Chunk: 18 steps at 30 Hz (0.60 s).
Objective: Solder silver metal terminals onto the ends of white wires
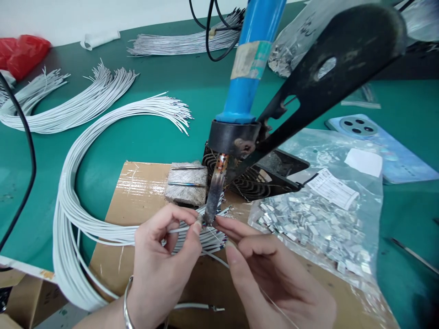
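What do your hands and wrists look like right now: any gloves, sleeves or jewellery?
Both the left hand and right hand are bare, with no gloves. A silver bangle circles the left wrist. No sleeve shows in view.

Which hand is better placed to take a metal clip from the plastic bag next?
Probably the right hand: it sits next to the plastic bag of metal clips, while the left hand is pinching a white wire at the tool's metal blade.

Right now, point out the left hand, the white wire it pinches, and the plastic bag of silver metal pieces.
Left hand (164, 265), head view, middle of the hand.
White wire (181, 230), head view, stretch beyond the fingertips.
Plastic bag (308, 151), head view, clear film above the pieces.
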### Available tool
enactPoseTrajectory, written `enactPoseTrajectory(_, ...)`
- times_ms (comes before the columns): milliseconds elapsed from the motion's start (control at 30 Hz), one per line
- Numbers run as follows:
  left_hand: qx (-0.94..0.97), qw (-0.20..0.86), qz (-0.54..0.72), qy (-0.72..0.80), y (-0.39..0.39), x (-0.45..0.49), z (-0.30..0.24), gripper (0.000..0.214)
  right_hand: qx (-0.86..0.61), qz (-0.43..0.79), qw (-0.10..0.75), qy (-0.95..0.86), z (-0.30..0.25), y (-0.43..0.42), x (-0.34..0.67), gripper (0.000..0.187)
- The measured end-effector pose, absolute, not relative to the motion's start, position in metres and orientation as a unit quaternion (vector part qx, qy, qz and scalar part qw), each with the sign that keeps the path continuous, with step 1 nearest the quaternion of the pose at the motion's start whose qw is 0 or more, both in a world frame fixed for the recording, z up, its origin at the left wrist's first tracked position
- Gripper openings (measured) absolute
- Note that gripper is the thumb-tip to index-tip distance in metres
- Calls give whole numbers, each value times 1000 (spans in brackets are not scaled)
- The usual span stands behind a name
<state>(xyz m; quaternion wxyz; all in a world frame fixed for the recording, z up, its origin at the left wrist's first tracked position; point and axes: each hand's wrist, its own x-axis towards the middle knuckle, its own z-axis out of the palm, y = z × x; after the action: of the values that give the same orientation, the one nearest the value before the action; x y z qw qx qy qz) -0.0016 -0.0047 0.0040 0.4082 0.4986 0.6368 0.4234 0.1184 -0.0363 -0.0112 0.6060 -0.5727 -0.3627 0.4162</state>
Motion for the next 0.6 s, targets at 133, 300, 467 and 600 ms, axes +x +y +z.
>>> enactPoseTrajectory(133,500,407,424,637,-5,-2,4,11,-553,417,603,-396,-17,-36,123,21)
enactPoseTrajectory(300,502,398,425,639,-5,-2,3,12,-557,409,609,-389,-15,-36,121,21)
enactPoseTrajectory(467,506,396,427,636,-6,-2,3,11,-555,406,606,-400,-16,-35,122,21)
enactPoseTrajectory(600,511,392,430,633,-5,-2,4,13,-549,408,602,-411,-18,-35,122,20)
